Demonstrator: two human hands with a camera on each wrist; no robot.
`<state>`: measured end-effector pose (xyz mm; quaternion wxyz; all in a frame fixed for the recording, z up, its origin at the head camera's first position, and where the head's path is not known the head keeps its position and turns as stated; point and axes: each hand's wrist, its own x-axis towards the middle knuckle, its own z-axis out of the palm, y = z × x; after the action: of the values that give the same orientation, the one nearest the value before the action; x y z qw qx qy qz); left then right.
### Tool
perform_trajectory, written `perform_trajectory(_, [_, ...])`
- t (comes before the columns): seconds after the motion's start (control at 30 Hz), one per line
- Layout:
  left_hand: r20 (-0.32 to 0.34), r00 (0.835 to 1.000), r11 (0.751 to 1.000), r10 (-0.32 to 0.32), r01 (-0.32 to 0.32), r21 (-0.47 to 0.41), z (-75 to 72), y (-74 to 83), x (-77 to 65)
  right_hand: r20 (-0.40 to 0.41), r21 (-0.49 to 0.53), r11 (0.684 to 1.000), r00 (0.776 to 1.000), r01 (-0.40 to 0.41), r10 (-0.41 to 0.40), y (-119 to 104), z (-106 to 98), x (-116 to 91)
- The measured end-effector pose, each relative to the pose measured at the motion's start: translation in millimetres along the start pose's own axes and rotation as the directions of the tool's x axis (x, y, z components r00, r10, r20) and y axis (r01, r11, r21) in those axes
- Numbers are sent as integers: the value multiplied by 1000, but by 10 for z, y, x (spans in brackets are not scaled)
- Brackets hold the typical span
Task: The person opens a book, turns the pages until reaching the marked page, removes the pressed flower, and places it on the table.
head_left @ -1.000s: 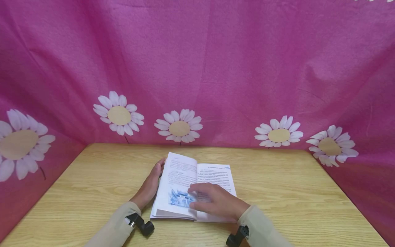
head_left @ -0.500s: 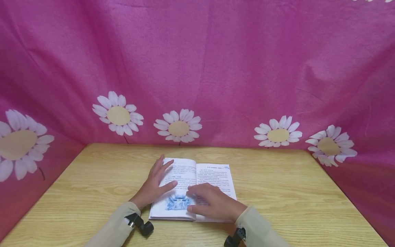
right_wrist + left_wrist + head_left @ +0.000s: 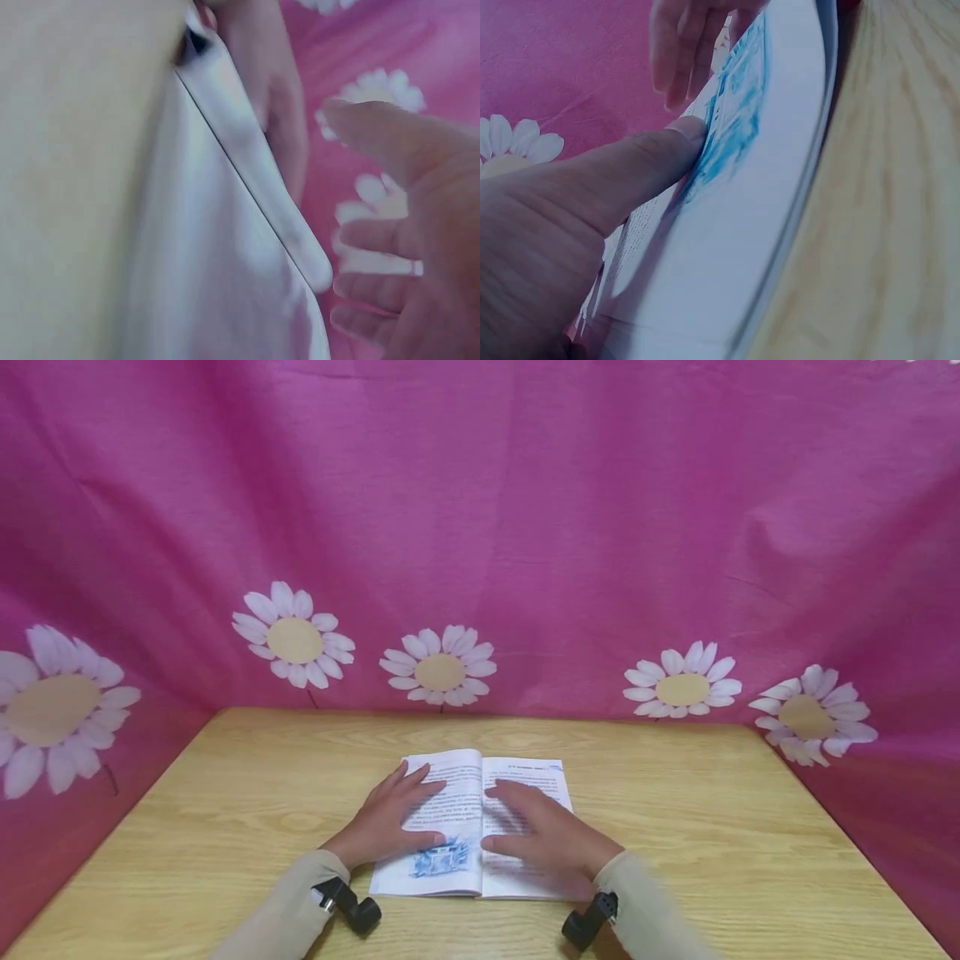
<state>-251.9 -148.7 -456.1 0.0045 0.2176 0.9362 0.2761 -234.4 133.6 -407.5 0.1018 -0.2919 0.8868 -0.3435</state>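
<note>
Noting the book (image 3: pixel 454 812) beneath, fold (image 3: pixel 482 814) pointing away, we find left hand (image 3: pixel 384 821) touching, right hand (image 3: pixel 551 832) hovering, both splayed, gripping nothing.

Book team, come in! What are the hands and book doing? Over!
Left hand spread over left page. Right hand over right page. Book lies open. Hands hide some print.

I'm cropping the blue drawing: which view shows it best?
Head: the drawing shows nearly whole on the left page. Left wrist: closer, but steeply slanted. Right wrist: blurred; I can't make it out.
</note>
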Motion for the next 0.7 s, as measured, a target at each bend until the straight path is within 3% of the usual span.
perform_trajectory(0.23, [0,1000,1000,-6,6,3,8,7,6,-122,25,974,967,-224,226,367,-282,47])
perform_trajectory(0.43, [18,1000,1000,-9,9,7,18,4,6,-117,31,962,955,-270,271,585,-330,11])
perform_trajectory(0.7, [14,1000,1000,-6,6,4,0,-4,5,-82,-39,950,949,-309,305,621,-329,21])
